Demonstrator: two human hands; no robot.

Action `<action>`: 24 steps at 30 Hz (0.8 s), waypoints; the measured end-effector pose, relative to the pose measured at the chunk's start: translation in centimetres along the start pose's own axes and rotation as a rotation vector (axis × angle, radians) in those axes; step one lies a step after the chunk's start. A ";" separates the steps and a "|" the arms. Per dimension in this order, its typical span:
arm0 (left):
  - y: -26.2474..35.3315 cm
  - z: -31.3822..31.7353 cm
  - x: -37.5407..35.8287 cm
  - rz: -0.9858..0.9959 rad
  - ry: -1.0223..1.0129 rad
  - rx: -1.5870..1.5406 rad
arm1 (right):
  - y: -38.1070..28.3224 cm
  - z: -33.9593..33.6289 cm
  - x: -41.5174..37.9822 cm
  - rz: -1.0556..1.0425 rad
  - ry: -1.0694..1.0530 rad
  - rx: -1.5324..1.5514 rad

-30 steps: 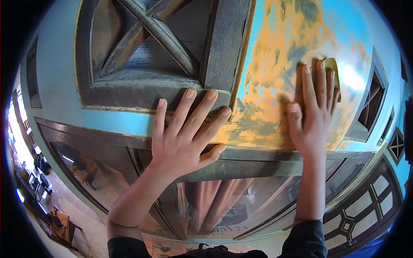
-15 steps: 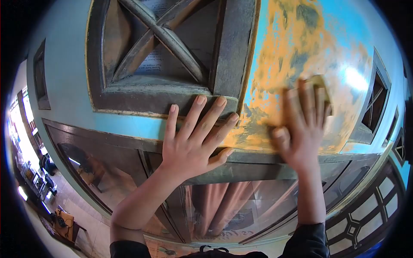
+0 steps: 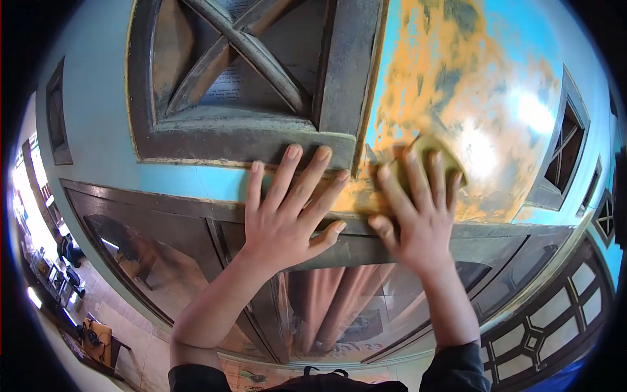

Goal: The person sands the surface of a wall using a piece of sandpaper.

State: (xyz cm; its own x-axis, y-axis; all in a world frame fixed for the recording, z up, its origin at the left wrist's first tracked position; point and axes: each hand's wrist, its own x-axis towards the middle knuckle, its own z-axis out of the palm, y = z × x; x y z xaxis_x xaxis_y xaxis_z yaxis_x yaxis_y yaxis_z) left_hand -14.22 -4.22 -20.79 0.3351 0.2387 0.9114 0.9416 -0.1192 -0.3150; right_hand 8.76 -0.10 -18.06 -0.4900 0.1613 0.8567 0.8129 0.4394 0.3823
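Observation:
My left hand (image 3: 284,212) rests with fingers spread on the lower edge of the dark wooden frame (image 3: 241,149), which has an X-shaped lattice. To its right, my right hand (image 3: 421,212) presses a yellowish-brown sanding sheet (image 3: 428,145) flat against the wall, its fingers spread over the sheet. Around the sheet the wall patch (image 3: 418,72) shows orange and grey blotches with bits of blue paint. The sheet's lower part is hidden under the fingers.
Below the hands run a dark wooden beam (image 3: 366,245) and glass panes with a pinkish curtain (image 3: 336,300) behind. Another lattice vent (image 3: 565,150) is at the right. A brown chair (image 3: 98,340) stands on the tiled floor at lower left.
My right hand has moved left and slightly down across the patch with the sheet, nearer my left hand. My left hand stays on the frame; the whole view has shifted slightly.

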 end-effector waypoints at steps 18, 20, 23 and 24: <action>2.9 0.8 -5.3 -0.091 -0.105 -0.121 | 4.8 -1.1 -2.3 0.247 0.062 0.021; 3.6 0.5 -4.9 -0.097 -0.130 -0.108 | 4.5 -1.2 0.0 0.258 0.151 0.048; 4.5 0.2 -4.4 -0.094 -0.139 -0.128 | 0.9 -0.8 0.9 0.192 0.076 0.089; 4.7 0.2 -4.2 -0.088 -0.136 -0.143 | -0.3 -1.0 -0.1 0.156 0.008 0.108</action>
State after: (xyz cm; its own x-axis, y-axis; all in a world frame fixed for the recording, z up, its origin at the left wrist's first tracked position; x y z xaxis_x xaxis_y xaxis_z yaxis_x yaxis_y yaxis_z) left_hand -11.20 -5.63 -26.12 0.2628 0.3806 0.8866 0.9562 -0.2255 -0.1866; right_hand 8.88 -1.10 -17.91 -0.3581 0.2283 0.9054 0.8401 0.5020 0.2057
